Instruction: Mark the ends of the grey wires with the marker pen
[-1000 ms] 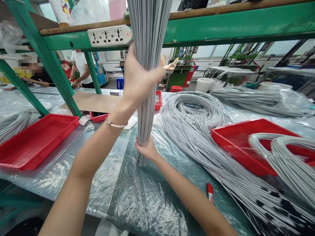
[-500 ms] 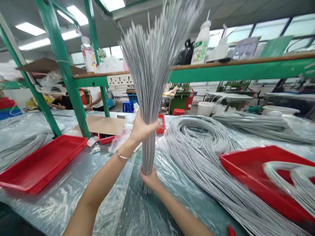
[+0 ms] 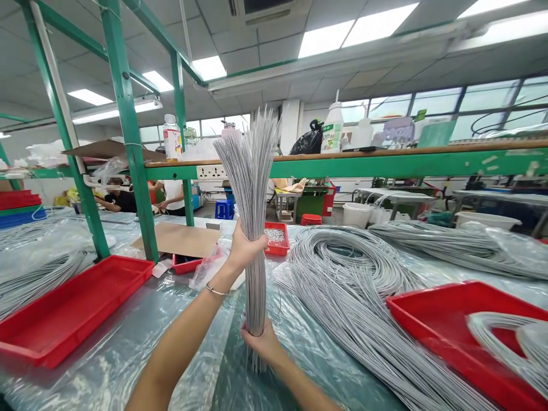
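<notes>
A thick bundle of thin grey wires (image 3: 256, 285) stands upright before me, its top ends fanned out and its lower end near the plastic-covered table (image 3: 188, 348). Around the middle of the bundle my left hand (image 3: 247, 246) is wrapped, a thin bracelet on its wrist. Lower down, my right hand (image 3: 262, 341) grips the same bundle just above its bottom ends. The fingers behind the wires are partly hidden. To the right lies a long pile of grey wires (image 3: 359, 308), coiled at its far end.
On the left sits a red tray (image 3: 81, 308); another red tray (image 3: 432, 308) at right holds coiled wires. A small red tray (image 3: 277, 249) of tiny parts is behind the bundle. A green shelf beam (image 3: 363, 168) crosses the back. Co-workers (image 3: 171, 194) are far left.
My view has tilted up, so everything sits lower in the picture. The bundle's top, blurred and leaning right before, is now sharp and more gathered. Both hands keep their grip.
</notes>
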`<state>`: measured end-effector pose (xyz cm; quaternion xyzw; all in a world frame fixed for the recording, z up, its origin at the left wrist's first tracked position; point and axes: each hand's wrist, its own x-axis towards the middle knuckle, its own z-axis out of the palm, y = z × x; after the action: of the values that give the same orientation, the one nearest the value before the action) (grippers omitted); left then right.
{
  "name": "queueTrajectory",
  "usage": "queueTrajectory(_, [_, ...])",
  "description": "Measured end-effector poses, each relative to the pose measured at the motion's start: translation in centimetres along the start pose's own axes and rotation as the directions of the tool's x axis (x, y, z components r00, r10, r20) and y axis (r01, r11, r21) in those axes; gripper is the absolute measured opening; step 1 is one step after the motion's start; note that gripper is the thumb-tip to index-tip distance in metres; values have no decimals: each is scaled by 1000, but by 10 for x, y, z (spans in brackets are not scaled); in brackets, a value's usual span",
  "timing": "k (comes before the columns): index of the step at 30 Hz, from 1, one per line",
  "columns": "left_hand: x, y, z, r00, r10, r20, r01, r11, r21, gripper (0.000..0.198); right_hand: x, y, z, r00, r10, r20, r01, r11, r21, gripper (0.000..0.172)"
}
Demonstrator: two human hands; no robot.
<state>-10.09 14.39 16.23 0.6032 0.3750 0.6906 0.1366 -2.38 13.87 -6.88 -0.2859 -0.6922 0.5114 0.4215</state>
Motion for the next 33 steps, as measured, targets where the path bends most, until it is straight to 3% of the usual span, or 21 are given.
queueTrajectory(2, [1, 0, -2, 1000, -2, -6, 2, 1000, 1, 30, 2, -18, -25, 989, -20, 146, 16, 999, 28, 63])
queueTrajectory(3, [2, 0, -3, 1000, -3, -9, 3, 1000, 3, 30, 4, -32, -41, 958, -53, 281, 45, 998, 35, 84])
queueTrajectory(5, [3, 1, -4, 1000, -6, -15, 6, 1000, 10, 29, 10, -64, -75, 936, -101, 337, 95, 995, 34, 109])
queueTrajectory(7, [3, 2, -5, 1000, -7, -22, 7, 1000, 16, 29, 17, -101, -103, 921, -124, 368, 119, 992, 37, 120])
queueTrajectory(9, [3, 2, -3, 1000, -8, -28, 9, 1000, 18, 31, 25, -134, -115, 906, -197, 375, 175, 980, 91, 124])
queueTrajectory(11, [3, 3, 1, 1000, -15, -27, 15, 1000, 14, 33, 34, -157, -109, 936, -217, 276, 199, 976, 91, 115])
queueTrajectory(13, [3, 4, 6, 999, -13, -36, 14, 1000, 23, 36, 46, -166, -87, 956, -228, 185, 223, 974, 48, 110])
queueTrajectory(15, [4, 4, 10, 999, 3, -50, 0, 999, 51, 39, 57, -158, -59, 958, -282, 45, 280, 959, 45, 99])
queueTrajectory(16, [5, 3, 12, 999, 6, -46, -4, 998, 62, 40, 61, -149, -46, 964, -258, -64, 261, 964, 51, 81])
queueTrajectory(17, [6, 1, 13, 999, 5, -35, -3, 998, 68, 40, 62, -136, -34, 972, -216, -94, 221, 974, 48, 63])
queueTrajectory(20, [13, -7, 12, 1000, -9, 9, 9, 999, 43, 40, 50, -88, -12, 985, -106, -137, 111, 993, 30, 34])
queueTrajectory(25, [18, -18, 9, 998, 34, -54, -32, 999, 42, 40, 10, -23, -2, 991, -19, -134, 19, 1000, -1, 17])
queueTrajectory(28, [18, -19, 9, 995, 48, -84, -42, 997, 71, 43, 7, -15, -3, 995, -4, -100, 4, 1000, -4, 16])
queueTrajectory(33, [45, 2, 6, 984, 79, -157, -67, 995, 80, 48, 25, -47, -21, 999, -37, 16, 37, 999, -3, 22])
